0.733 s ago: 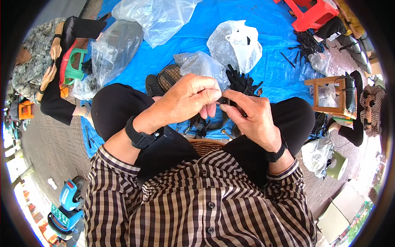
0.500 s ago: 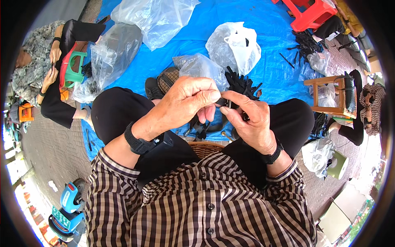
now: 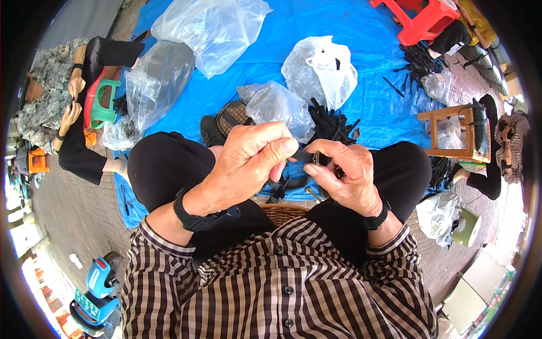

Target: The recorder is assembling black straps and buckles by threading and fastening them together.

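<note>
L hand (image 3: pixel 252 161) pinches black strap (image 3: pixel 305 156); R hand (image 3: pixel 348 171) grips it farther along, w/ prob. a clip (image 3: pixel 317 159) there. If R grip slackens, strap could slip & drop.

Your view comes from the left one of two fisheye lenses worn on your head, looking down past your checkered shirt (image 3: pixel 243 294) and out over the blue tarp (image 3: pixel 378 79). Your left hand (image 3: pixel 245 161) and right hand (image 3: pixel 350 176) sit close, near mid-frame; the wide circle reaches pavement (image 3: pixel 68 209) on both sides and darkens at its rim.
</note>
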Demonstrator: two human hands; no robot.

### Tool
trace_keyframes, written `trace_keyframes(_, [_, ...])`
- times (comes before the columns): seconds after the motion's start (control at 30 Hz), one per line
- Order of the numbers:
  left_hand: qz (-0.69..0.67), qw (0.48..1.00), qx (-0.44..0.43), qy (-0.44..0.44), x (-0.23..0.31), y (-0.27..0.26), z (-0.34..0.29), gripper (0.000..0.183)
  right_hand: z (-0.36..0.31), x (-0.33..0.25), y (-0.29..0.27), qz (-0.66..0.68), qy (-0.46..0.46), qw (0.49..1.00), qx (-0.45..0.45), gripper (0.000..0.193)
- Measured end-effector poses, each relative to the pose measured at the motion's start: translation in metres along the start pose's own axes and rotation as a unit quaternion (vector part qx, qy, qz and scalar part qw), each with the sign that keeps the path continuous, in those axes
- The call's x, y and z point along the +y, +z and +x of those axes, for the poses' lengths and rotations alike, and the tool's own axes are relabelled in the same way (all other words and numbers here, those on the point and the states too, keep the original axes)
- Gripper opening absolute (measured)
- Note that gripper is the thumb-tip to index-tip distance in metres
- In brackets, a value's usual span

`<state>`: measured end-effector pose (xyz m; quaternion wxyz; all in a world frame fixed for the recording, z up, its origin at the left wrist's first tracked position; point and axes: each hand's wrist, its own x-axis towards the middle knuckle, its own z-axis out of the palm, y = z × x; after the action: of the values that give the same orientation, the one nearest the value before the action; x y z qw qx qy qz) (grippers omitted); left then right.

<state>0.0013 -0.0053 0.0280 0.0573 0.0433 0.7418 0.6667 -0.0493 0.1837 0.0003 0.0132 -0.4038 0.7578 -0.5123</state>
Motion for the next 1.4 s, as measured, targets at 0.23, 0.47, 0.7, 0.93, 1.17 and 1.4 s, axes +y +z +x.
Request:
trace_keyframes(0.23, [-0.034,0.999,-0.009,-0.028,0.003,-0.003,-0.001,0.032,0.002,-0.002,0.0,0.034,-0.039,0.999,0.015,0.028])
trace_keyframes(0.47, [-0.057,0.997,-0.042,-0.033,0.001,-0.007,-0.001,0.032,0.0,0.0,0.0,0.043,-0.042,0.998,0.009,0.029])
trace_keyframes(0.7, [-0.067,0.997,-0.034,-0.025,0.005,-0.007,-0.003,0.027,-0.001,-0.002,0.0,0.104,0.004,0.995,-0.004,0.025])
trace_keyframes(0.93, [-0.037,0.998,-0.026,-0.033,0.007,-0.004,-0.002,0.025,-0.001,0.002,-0.005,0.044,-0.045,0.998,0.011,0.025])
trace_keyframes(1.17, [0.036,0.989,-0.115,-0.089,0.0,-0.001,0.007,0.024,-0.002,-0.001,-0.007,-0.072,-0.063,0.994,-0.054,0.022])
trace_keyframes(1.4, [-0.073,0.977,-0.144,-0.141,0.004,-0.008,0.007,0.024,0.0,-0.007,-0.015,-0.037,-0.044,0.998,-0.041,0.025])
